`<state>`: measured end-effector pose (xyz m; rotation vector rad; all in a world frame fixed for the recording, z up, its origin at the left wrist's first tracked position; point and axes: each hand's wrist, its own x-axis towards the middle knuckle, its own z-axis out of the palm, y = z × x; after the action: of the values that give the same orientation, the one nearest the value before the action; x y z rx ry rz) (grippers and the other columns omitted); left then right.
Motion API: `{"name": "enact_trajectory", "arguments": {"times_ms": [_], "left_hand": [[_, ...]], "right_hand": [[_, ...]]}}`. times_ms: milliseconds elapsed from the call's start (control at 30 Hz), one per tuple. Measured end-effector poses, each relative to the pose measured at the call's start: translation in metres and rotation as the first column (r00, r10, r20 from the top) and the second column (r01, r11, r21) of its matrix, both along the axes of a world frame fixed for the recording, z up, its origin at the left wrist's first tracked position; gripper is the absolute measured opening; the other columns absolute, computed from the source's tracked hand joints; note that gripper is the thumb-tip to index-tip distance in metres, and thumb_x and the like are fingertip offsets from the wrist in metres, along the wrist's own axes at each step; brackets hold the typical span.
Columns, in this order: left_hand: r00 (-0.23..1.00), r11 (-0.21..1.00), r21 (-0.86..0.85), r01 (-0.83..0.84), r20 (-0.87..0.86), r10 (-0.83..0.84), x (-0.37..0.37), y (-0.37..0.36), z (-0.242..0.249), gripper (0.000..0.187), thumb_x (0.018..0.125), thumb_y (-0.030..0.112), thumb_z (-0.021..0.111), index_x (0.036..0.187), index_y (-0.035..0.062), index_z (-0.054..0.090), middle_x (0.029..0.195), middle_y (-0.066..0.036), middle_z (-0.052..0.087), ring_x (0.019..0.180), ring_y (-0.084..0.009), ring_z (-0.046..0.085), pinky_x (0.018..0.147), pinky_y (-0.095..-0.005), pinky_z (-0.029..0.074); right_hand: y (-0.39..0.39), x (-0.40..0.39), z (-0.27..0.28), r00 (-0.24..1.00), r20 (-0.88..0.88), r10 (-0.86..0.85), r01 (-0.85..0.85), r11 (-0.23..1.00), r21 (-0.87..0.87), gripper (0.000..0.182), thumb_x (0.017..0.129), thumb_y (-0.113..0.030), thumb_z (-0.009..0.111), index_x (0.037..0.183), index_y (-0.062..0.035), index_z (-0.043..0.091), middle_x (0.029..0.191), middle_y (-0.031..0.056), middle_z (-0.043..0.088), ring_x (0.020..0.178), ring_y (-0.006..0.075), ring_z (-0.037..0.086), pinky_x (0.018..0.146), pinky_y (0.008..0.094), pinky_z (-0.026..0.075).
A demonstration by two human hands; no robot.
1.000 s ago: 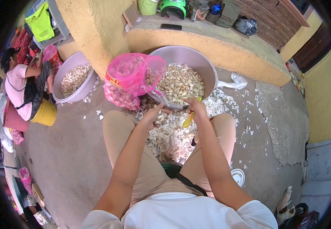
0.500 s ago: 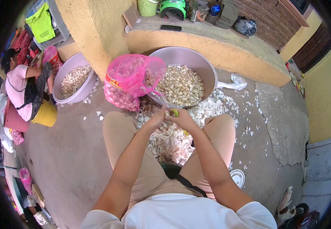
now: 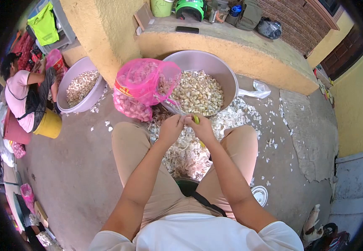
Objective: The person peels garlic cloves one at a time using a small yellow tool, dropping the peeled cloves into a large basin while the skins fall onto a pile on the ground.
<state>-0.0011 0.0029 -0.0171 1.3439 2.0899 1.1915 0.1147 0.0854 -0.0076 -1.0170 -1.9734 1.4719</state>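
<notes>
Tool (image 3: 196, 119), yellow-green, sits gripped in R hand (image 3: 201, 128) at frame ctr, just below basin; working end hidden. L hand (image 3: 171, 128) has fingertips drawn together & touching R fingertips; can't tell what, if anything, is pinched btwn them. Main risk: fingers crowd the tool, so if its edge is sharp, a slip prob. nicks L fingertips. Cloves (image 3: 202, 93) lie in lilac basin (image 3: 198, 62), upper ctr. Anything dropped from the fingers likely lands in peel heap (image 3: 187, 157) directly below & gets lost, colors being near-identical. Pink mesh bag (image 3: 132, 106), left of ctr, bulges over basin's left rim; a bump could make it slump, cause = top-heavy lean. Loose peel on floor (image 3: 85, 159), right of ctr, maybe slippery underfoot; stray bits could also get into basin.
</notes>
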Motion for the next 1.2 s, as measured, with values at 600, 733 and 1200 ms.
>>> {"name": "enact_trajectory", "arguments": {"times_ms": [600,733,1200], "left_hand": [[0.953,0.982,0.188,0.027,0.293,-0.082,0.01,0.006,0.003,0.033,0.073,0.022,0.065,0.096,0.0009,0.055,0.086,-0.011,0.06,0.078,-0.0186,0.058,0.072,-0.0288,0.044],[0.916,0.978,0.208,0.029,0.386,-0.109,0.006,0.008,-0.004,0.03,0.072,0.021,0.065,0.093,0.0007,0.058,0.081,-0.01,0.061,0.074,-0.0193,0.058,0.07,-0.0288,0.044],[0.973,0.998,0.044,-0.052,-0.224,0.061,0.004,-0.003,0.021,0.038,0.066,0.014,0.067,0.101,0.0045,0.056,0.086,-0.013,0.061,0.077,-0.027,0.059,0.065,-0.0333,0.046]], "right_hand": [[0.0,0.001,0.009,0.916,-0.353,-0.189,-0.133,0.686,-0.715,0.021,0.084,-0.022,0.053,0.095,-0.0113,0.039,0.063,0.0012,0.045,0.04,0.0073,0.036,0.035,0.0223,0.032],[0.006,0.004,0.014,0.928,-0.316,-0.194,-0.129,0.63,-0.766,0.023,0.083,-0.02,0.053,0.096,-0.0103,0.036,0.067,0.0025,0.047,0.045,0.0088,0.04,0.037,0.0239,0.034],[-0.003,0.014,0.024,0.977,0.12,0.175,-0.148,0.968,-0.204,0.032,0.081,-0.032,0.055,0.092,-0.0023,0.05,0.067,0.0106,0.056,0.063,0.0183,0.055,0.055,0.0303,0.044]]}}
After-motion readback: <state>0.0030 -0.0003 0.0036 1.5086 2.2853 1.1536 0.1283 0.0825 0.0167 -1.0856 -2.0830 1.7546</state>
